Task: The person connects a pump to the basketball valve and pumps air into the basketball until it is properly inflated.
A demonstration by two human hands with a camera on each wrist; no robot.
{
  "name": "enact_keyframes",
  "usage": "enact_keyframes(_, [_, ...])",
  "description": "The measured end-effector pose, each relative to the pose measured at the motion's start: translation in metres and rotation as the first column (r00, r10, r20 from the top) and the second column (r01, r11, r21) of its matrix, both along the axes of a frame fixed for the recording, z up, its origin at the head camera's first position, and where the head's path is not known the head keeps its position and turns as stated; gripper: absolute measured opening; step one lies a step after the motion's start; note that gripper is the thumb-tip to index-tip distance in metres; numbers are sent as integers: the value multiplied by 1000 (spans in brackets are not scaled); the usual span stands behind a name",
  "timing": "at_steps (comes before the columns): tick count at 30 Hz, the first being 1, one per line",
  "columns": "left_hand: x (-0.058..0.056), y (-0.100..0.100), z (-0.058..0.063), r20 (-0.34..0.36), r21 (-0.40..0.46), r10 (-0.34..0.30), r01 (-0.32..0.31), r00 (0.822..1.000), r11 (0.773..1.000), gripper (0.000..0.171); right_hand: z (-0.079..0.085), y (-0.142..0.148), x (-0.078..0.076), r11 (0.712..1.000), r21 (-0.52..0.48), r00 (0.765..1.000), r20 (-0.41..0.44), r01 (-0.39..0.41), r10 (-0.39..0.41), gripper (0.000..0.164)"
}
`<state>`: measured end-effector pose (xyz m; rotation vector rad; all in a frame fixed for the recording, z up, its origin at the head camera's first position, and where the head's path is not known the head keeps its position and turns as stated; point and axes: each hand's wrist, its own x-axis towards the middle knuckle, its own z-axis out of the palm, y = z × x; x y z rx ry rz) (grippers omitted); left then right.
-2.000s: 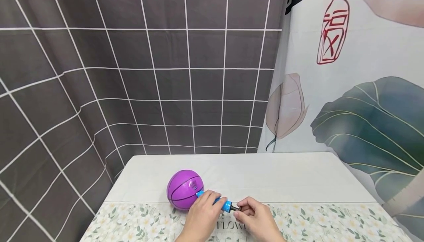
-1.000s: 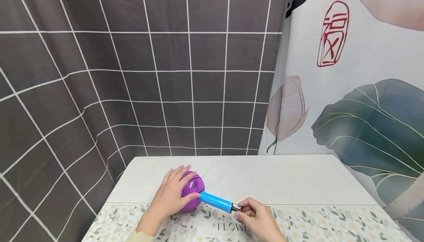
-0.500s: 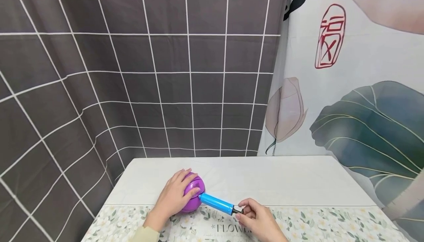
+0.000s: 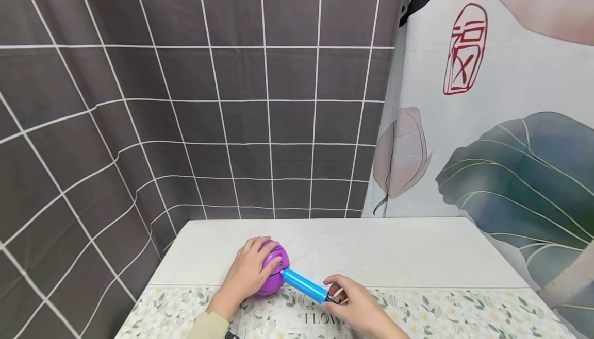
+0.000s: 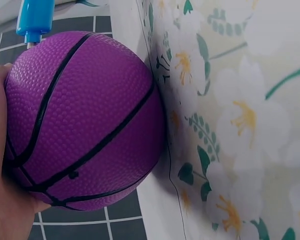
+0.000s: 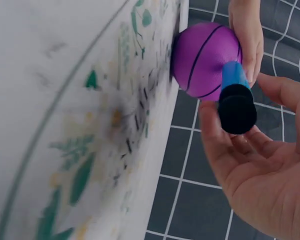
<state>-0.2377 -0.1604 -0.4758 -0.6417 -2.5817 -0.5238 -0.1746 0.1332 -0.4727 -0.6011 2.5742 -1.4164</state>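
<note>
A small purple basketball (image 4: 271,285) with black lines sits on the table, close to where the white and floral parts meet. My left hand (image 4: 243,274) holds it from the left, fingers curved over the top and thumb across the front. A blue hand pump (image 4: 303,285) slants down to the right from the ball, its narrow tip (image 5: 32,37) right at the ball's surface in the left wrist view. My right hand (image 4: 352,303) has its thumb and fingers around the black handle end (image 6: 237,112) of the pump. Part of the handle is hidden by the fingers.
The table (image 4: 394,251) has a white back part and a floral cover (image 4: 445,308) with printed lettering in front. A dark grid curtain (image 4: 232,122) hangs behind and to the left. A white cloth with painted leaves (image 4: 520,174) hangs at the right.
My left hand has gone from the pump's barrel to the ball, leaving the blue barrel in plain view. My right hand has shifted slightly left, closer to the barrel, around the handle.
</note>
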Motion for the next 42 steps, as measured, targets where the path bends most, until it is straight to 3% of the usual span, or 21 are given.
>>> enact_keyframes(4, [-1, 2, 0, -3, -12, 9, -9, 1000, 1000, 36, 4, -8, -3, 995, 98, 998, -70, 1, 6, 49])
enact_keyframes(7, [-1, 3, 0, -4, -17, 11, -11, 1000, 1000, 35, 8, -17, -5, 976, 213, 986, -164, 36, -1, 52])
enact_keyframes(12, [-1, 7, 1, -18, -27, 12, -12, 1000, 1000, 35, 12, -36, -6, 916, 377, 929, -370, 140, 10, 58])
enact_keyframes(16, [-1, 8, 0, -44, -39, 10, -11, 999, 999, 34, 11, -50, -9, 887, 420, 881, -473, 194, 31, 61])
enact_keyframes(27, [-2, 11, -1, -41, -55, 41, -43, 998, 998, 34, 3, -70, -14, 864, 427, 826, -563, 266, 24, 54])
enact_keyframes(33, [-2, 12, -2, -35, -69, 43, -45, 998, 997, 35, 0, -69, -14, 864, 434, 815, -578, 256, 49, 46])
enact_keyframes(37, [-2, 14, -1, -35, -86, 34, -37, 999, 996, 37, -1, -68, -14, 844, 464, 800, -596, 269, 72, 45])
enact_keyframes(42, [-4, 14, -1, -29, -95, 30, -33, 999, 995, 38, -1, -65, -15, 799, 521, 775, -622, 300, 115, 43])
